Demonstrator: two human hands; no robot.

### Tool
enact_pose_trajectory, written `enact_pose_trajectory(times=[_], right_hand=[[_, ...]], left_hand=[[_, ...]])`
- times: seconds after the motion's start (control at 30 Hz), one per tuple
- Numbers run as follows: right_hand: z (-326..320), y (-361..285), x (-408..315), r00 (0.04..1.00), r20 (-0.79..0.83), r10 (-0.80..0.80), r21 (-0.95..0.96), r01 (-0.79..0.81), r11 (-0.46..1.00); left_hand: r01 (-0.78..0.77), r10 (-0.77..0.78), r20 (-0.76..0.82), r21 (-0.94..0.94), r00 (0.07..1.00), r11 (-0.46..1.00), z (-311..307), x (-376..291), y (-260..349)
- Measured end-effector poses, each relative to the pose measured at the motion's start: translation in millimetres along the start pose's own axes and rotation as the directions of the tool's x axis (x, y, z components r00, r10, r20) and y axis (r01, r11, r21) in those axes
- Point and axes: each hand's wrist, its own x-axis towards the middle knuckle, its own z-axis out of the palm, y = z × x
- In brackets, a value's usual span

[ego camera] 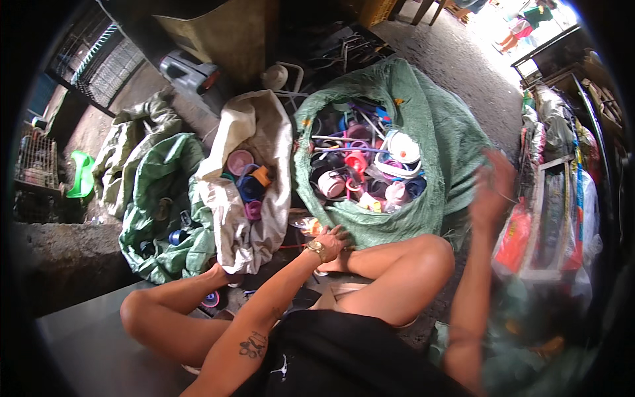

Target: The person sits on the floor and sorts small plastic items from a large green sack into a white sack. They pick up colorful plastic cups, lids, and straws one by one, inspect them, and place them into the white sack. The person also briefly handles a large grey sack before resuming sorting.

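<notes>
A large green woven sack (461, 149) stands in front of me with its mouth turned open. Mixed plastic pieces fill it, among them a white round part (403, 147), a red piece (355, 161) and a pink cup-like piece (331, 184). My left hand (333, 243), with a watch at the wrist, rests at the sack's near lower edge, fingers spread and nothing visible in them. Motion blurs my right hand (493, 183), raised by the sack's right side; a thin strand shows beside it, but its grip is unclear.
Left of the green sack stands a white sack (258, 119) holding a few plastic pieces. Beyond it are a smaller green sack (168, 154) and a light green plastic piece (81, 173). Filled plastic bags (550, 124) line the right side. A person (521, 27) is outside, far right.
</notes>
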Motion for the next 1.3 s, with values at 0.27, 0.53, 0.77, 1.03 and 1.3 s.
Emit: enact_pose_trajectory(times=[0.27,0.53,0.77,1.03,1.3], right_hand=[[164,10,1,0.318,0.909,0.267,-0.410,0.580,0.704],[25,-62,77,0.809,0.560,0.179,0.494,-0.500,0.711],[45,-155,5,0.675,0.679,0.289,0.720,-0.689,-0.083],[129,-208,-93,0.742,0.661,0.116,0.661,-0.648,0.378],[215,-184,-126,0.551,0.790,0.270,0.529,-0.834,0.155]], left_hand=[[0.077,-0.296,-0.624,-0.353,0.723,0.933,-73,-109,-25],[-0.074,-0.583,-0.629,-0.710,0.514,0.700,-160,-144,-41],[-0.754,-0.391,-0.645,-0.565,0.657,-0.335,-220,-134,15],[-0.707,-0.827,-0.273,-0.680,0.491,-0.195,-128,-136,-31],[-0.720,-0.730,-0.253,-0.537,0.635,-0.440,-60,-151,-53]])
